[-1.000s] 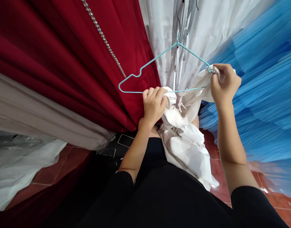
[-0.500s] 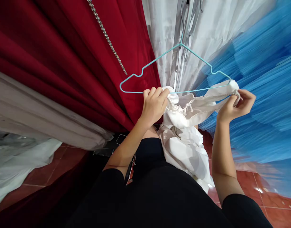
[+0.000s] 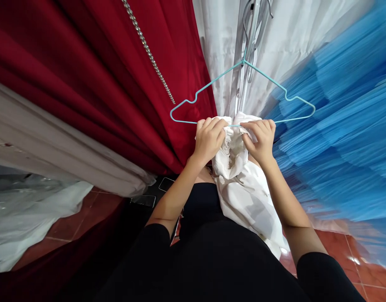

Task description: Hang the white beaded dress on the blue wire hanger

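Observation:
A light-blue clothes hanger (image 3: 218, 78) hangs upright in front of me. White fabric of a beaded dress (image 3: 243, 184) is folded over its bottom bar and drapes down beside my body. My left hand (image 3: 209, 140) is closed over the bar and the cloth, left of the middle. Close by on the right, my right hand (image 3: 260, 138) pinches the cloth at the same bar. The pearl-like beaded edge shows between both hands. My fingertips are partly hidden by the fabric.
Red drapery (image 3: 142, 96) with a glittering beaded strip (image 3: 150, 56) hangs on the left, above beige fabric (image 3: 63, 138). White cloth and a metal rack pole (image 3: 240, 90) stand behind the hanger. Blue ruffled tulle (image 3: 337, 138) fills the right. The floor has red tiles (image 3: 334, 247).
My right hand has moved left from the hanger's right end to near its middle, bringing the dress's edge over the bottom bar. My left hand stays on the bar.

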